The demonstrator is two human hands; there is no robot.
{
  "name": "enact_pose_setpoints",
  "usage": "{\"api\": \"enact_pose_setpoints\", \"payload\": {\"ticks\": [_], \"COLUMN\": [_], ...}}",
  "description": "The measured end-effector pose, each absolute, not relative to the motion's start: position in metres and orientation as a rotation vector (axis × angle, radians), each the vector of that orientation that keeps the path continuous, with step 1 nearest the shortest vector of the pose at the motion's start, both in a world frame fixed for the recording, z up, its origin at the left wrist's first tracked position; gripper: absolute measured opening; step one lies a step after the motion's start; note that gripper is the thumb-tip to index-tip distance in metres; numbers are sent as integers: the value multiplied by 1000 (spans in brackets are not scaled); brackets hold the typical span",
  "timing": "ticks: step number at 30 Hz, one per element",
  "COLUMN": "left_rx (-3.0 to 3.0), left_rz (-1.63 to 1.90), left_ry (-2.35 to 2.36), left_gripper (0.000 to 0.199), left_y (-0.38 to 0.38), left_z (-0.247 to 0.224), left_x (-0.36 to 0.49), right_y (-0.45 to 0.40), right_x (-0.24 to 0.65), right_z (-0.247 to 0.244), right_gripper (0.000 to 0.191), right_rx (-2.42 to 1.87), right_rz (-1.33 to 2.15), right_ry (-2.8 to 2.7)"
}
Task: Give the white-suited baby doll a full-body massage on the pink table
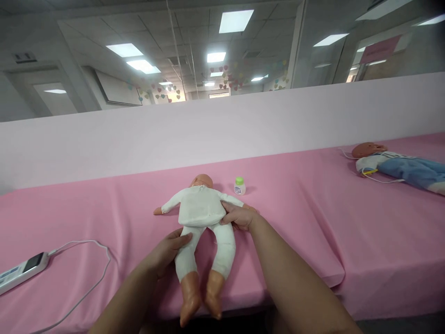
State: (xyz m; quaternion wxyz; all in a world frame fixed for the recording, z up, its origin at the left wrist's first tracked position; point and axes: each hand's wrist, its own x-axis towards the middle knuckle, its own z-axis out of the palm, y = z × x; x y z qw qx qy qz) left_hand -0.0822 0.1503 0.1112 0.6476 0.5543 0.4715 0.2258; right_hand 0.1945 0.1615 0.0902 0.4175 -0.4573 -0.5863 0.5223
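Observation:
A baby manikin (201, 208) with a white cloth body lies on its back on the pink sheet, its head away from me. Its bare feet reach the table's front edge. My left hand (173, 246) grips the manikin's thigh on the left side, thumb on top. At the right side of its waist, my right hand (236, 215) holds the body, thumb on top and the other fingers partly hidden beneath. Beyond the manikin's arm on the right stands a small jar (239, 186) with a green lid, apart from both hands.
A white handheld device (24, 271) with a looping cable lies at the left. Another baby manikin (399, 164) in blue clothes, with thin tubes, lies far right. The pink sheet (295, 222) has folds at the right. A low white wall (208, 134) with glass above stands behind.

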Motion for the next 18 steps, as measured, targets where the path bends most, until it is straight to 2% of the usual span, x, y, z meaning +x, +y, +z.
{"api": "enact_pose_setpoints", "payload": {"ticks": [3,12,15,18], "left_rx": [1343,2042,2221,2376], "left_rz": [482,402,501,670], "left_ry": [1086,1527,1664,1724], "left_gripper": [57,39,42,63], "left_y": [147,132,129,128], "left_z": [110,98,88,80], "left_x": [-84,-82,-86,-89], "right_y": [161,161,152,133], "right_x": [195,202,194,180], "right_z": [94,89,89,92], "right_gripper": [92,97,94,83], "right_rx": [-1009,-1341,-1480,-1619], "right_rz": [1506,1439,1240,768], "right_ry": [-1509,-1611,-1662,-1722]}}
